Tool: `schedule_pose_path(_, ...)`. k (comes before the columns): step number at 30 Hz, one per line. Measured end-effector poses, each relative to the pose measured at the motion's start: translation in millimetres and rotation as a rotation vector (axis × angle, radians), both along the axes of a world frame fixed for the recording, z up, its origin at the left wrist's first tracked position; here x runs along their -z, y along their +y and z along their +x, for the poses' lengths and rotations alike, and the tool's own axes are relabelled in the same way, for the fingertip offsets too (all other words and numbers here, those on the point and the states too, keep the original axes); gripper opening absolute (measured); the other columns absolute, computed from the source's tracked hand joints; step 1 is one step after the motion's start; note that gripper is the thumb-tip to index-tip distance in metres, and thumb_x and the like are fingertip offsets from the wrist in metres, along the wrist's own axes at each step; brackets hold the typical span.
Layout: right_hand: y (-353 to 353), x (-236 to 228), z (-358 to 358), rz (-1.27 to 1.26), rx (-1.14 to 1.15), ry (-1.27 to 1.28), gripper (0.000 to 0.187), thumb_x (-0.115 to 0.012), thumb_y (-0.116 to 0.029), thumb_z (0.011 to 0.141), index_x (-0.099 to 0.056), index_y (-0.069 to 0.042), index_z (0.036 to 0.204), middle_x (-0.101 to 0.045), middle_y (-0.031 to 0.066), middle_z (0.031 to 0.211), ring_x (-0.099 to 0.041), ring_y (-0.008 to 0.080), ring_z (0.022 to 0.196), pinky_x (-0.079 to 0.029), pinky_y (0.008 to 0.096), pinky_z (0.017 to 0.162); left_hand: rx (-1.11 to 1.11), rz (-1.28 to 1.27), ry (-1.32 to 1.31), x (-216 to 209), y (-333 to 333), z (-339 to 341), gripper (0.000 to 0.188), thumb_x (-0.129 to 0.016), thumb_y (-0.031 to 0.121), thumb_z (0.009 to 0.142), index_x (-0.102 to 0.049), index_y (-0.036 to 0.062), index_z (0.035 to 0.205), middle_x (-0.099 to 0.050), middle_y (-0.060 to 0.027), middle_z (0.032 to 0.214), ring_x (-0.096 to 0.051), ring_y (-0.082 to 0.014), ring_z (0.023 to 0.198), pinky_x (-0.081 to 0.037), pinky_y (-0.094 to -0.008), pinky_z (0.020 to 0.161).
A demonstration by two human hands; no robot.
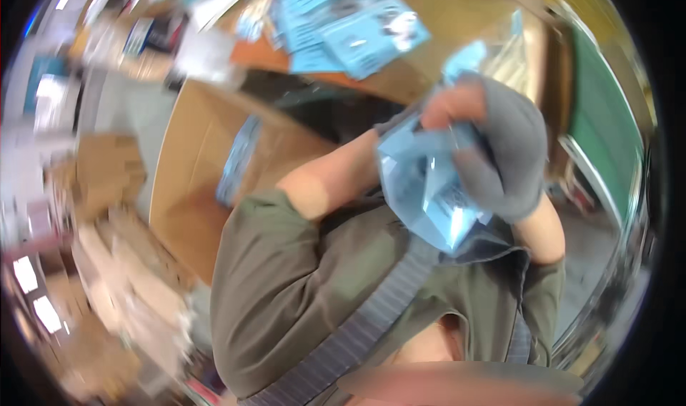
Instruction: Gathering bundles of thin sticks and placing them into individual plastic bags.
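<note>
A shiny light-blue plastic bag (pixel 421 184) is held up close in front of my chest. Around its upper right side my right hand (pixel 509 149), in a grey glove with bare fingertips, is closed and grips the plastic. My left forearm reaches up to the bag's left side. Only a grey edge of my left hand (pixel 390 123) shows there; the bag hides its fingers. Motion smears both hands, and what the bag contains cannot be made out. Behind the bag, on the worktable (pixel 457 6), lie several flat blue packets (pixel 371 40).
An open cardboard box (pixel 189 149) stands at my left, with a blue packet (pixel 239 159) inside. A clear plastic bag (pixel 207 56) is near the table's left end. A green panel (pixel 604 113) rises at the right. Cardboard boxes (pixel 107 166) and flattened cardboard (pixel 132 277) are farther left.
</note>
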State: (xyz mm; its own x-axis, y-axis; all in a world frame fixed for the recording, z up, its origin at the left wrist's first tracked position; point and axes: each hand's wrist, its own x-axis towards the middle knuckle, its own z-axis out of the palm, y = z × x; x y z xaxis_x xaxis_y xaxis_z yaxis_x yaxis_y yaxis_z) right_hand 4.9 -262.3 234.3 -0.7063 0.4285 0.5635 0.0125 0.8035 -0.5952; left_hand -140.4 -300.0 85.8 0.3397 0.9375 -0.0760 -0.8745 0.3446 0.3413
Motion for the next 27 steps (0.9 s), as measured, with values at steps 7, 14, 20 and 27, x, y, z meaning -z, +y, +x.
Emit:
schedule_pose_path(7,5,-24,-40,0.121,-0.505,0.037,0.066,-0.062,-0.02,0.082,-0.033,-0.001,0.139,-0.059,0.029,0.11,-0.059,0.0381,0.098,-0.038,0.0542,0.093,-0.528,-0.307,0.323,-21,-88,-191,0.044,-0.055,0.036,0.086,-0.051,0.0011,0.114,-0.059,-0.0117,0.104,-0.058,-0.0213,0.096,-0.049,-0.0343,0.083)
schedule_pose_path(14,20,37,-25,-0.355,0.067,0.075,0.059,-0.06,-0.02,0.083,-0.041,0.007,0.132,-0.057,0.0213,0.117,-0.056,0.0274,0.107,-0.039,0.0384,0.097,-0.748,-0.561,0.608,-46,-220,-266,0.032,-0.061,0.023,0.082,-0.058,-0.0013,0.102,-0.063,-0.0119,0.093,-0.061,-0.022,0.084,-0.054,-0.0341,0.072)
schedule_pose_path(20,26,59,0,-0.591,0.209,0.039,0.047,-0.056,-0.009,0.085,-0.047,0.003,0.129,-0.06,0.0116,0.111,-0.056,0.0186,0.105,-0.041,0.0315,0.094,-0.296,-1.043,1.325,50,-172,-296,0.027,-0.062,0.024,0.082,-0.061,0.0052,0.102,-0.065,-0.0111,0.091,-0.06,-0.0204,0.068,-0.053,-0.0322,0.064)
schedule_pose_path(27,47,162,85,-0.548,0.733,-0.086,0.034,-0.06,-0.016,0.086,-0.058,-0.003,0.118,-0.062,0.007,0.113,-0.056,0.0166,0.108,-0.043,0.0304,0.095,-1.124,0.017,1.823,43,-9,-250,0.021,-0.055,0.015,0.089,-0.063,-0.0022,0.098,-0.063,-0.0068,0.083,-0.056,-0.0141,0.076,-0.046,-0.0276,0.073)
